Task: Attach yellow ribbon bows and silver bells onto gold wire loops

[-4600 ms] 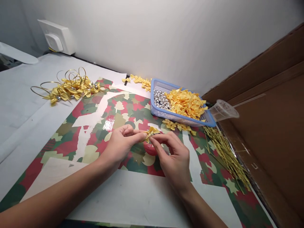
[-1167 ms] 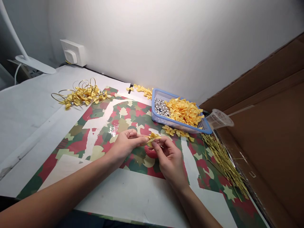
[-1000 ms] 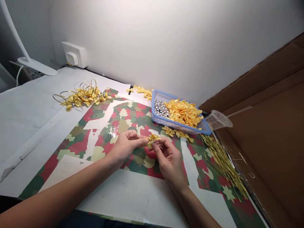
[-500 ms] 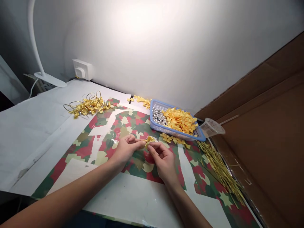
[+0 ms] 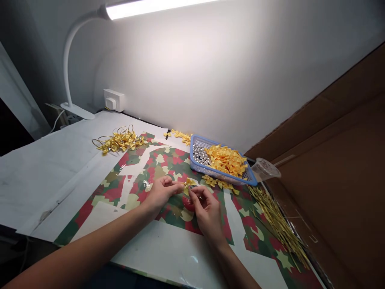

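Note:
Above the patterned sheet, my left hand (image 5: pixel 161 194) pinches a small yellow ribbon bow (image 5: pixel 189 182) with gold wire at it, between thumb and forefinger. My right hand (image 5: pixel 208 210) is closed in a pinch just right of and below the bow; what sits between its fingertips is too small to make out. Beyond the hands stands a blue plastic basket (image 5: pixel 192 163) with loose yellow bows (image 5: pixel 227 159) and silver beads (image 5: pixel 201 155). To the left lies a pile of yellow bows on looped gold wires (image 5: pixel 122 140). Gold stems (image 5: pixel 278 222) lie in a bundle at the right.
More loose bows (image 5: pixel 221 184) lie along the basket's front, and others (image 5: pixel 180 136) behind its left corner. A clear plastic cup (image 5: pixel 266 169) leans beside the basket. Brown cardboard (image 5: pixel 333 160) walls the right side. A lit lamp (image 5: pixel 66 60) and a white socket box (image 5: pixel 114 100) are at the back left.
The view has tilted up, bringing the lamp's tube into sight. My right fingertips have drawn slightly away from the bow; my left hand still pinches it.

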A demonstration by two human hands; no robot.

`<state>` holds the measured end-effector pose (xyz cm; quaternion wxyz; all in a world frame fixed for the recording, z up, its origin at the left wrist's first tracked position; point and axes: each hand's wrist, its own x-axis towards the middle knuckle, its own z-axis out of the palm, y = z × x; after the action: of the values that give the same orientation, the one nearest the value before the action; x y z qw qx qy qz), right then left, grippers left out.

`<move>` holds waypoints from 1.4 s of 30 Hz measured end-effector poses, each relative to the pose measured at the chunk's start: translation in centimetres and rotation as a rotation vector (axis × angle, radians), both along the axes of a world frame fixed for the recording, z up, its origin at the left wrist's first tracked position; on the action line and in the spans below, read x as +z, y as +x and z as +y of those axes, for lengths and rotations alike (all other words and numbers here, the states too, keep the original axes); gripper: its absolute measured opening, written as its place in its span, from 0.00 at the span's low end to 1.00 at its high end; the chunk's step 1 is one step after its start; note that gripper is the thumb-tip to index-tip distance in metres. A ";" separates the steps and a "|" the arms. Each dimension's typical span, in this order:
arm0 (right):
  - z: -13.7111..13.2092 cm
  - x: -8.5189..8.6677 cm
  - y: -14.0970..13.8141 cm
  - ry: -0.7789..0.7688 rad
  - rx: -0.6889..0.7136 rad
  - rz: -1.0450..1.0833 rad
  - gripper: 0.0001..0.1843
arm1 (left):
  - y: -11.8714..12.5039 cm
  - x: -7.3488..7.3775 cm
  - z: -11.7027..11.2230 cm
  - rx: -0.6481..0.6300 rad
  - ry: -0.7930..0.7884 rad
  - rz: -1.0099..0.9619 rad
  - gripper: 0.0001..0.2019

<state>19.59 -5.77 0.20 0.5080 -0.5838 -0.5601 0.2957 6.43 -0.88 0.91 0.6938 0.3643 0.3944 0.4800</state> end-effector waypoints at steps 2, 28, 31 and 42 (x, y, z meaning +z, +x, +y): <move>0.0 -0.2 0.0 -0.011 0.006 0.018 0.12 | 0.0 0.2 0.0 0.005 -0.001 0.018 0.24; 0.3 -0.1 -0.6 -0.107 0.002 0.298 0.19 | 0.0 -0.4 0.1 0.005 0.020 0.028 0.24; 0.2 -0.1 -0.7 -0.118 0.002 0.308 0.19 | 0.0 0.0 0.0 -0.002 0.009 0.045 0.24; 0.5 0.0 -0.5 -0.180 0.001 0.453 0.22 | 0.3 0.7 -0.4 0.006 -0.014 0.066 0.23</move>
<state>19.06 -5.31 0.22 0.5662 -0.5454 -0.4037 0.4681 6.70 -1.29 1.63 0.6817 0.3737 0.4214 0.4670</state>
